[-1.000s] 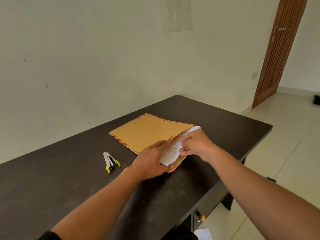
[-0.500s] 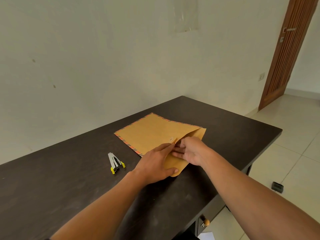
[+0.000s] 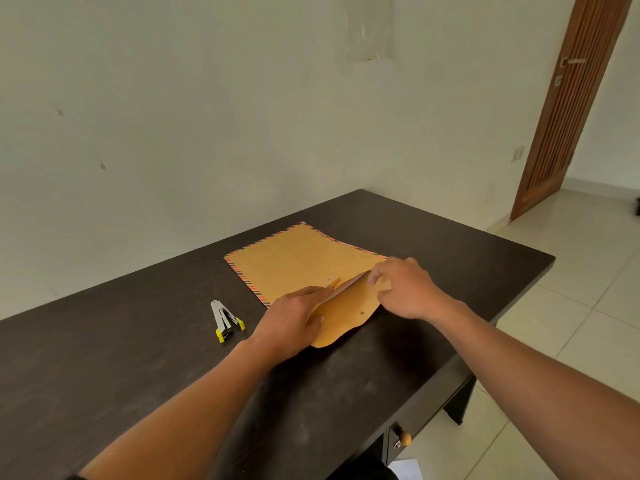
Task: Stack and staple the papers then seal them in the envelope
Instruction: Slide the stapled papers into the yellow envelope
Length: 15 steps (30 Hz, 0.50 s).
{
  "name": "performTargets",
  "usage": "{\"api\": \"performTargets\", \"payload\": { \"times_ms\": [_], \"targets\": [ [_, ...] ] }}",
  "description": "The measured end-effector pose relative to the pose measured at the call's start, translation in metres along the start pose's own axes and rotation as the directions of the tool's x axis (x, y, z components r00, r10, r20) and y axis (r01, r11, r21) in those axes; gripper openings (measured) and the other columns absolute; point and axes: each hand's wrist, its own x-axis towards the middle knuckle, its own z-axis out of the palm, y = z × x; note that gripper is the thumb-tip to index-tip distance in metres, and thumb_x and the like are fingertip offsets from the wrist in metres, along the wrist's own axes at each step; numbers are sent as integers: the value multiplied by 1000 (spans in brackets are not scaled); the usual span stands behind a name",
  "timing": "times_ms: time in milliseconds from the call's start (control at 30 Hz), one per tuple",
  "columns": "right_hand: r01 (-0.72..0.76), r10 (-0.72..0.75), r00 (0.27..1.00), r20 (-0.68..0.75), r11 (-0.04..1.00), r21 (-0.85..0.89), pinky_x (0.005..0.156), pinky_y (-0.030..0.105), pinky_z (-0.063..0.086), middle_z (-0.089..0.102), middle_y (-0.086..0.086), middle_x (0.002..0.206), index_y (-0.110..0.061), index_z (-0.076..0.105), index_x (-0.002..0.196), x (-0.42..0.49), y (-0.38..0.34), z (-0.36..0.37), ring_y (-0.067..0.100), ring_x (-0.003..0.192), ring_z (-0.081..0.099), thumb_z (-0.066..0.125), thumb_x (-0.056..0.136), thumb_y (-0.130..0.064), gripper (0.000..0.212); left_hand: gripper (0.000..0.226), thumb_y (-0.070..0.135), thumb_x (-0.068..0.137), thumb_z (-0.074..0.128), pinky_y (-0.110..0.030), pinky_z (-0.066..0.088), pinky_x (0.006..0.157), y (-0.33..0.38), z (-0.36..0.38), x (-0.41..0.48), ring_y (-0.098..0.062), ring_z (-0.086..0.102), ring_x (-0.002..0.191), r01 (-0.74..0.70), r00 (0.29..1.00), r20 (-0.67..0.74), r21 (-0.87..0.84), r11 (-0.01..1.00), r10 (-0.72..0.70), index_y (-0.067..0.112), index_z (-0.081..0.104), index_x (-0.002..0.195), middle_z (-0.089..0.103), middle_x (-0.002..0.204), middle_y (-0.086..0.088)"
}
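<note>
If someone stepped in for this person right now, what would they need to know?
Left hand: flat, pressing the envelope down near its mouth.
Right hand: grips the edge of the flap, not yet folded shut.
Stapler lies on the table, left of the envelope.
Done: no papers show, so they are likely inside.
Left: fold the flap over and seal it.

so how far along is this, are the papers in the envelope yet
Done, it seems: no loose papers show on the desk, so they are probably stapled and inside the envelope; the stapler lies set aside. In hand: the right hand grips the flap by its edge while the left hand presses at its fold. Left: the flap is not yet folded flat, so sealing remains.
</note>
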Motion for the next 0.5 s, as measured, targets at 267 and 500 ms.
{"api": "performTargets", "payload": {
  "times_ms": [267,500],
  "targets": [
    [211,-225,974,-18,936,-283,95,38,32,63,-16,116,-35,63,95,-4,10,16,15,118,45,59,97,-27,9,40,29,102,52,-30,45,107,-10,-3,-6,-12,55,127,-12,999,-41,-68,998,9,30,55,142,59,140,11],
    [274,-307,950,-58,907,-319,96,39,36,59,-12,105,-33,62,96,4,-4,11,14,106,47,48,97,-27,15,58,73,90,45,-37,53,92,-13,-13,-16,-13,63,108,78,996,-22,-162,984,-82,37,49,135,68,119,7]
  ]
}}
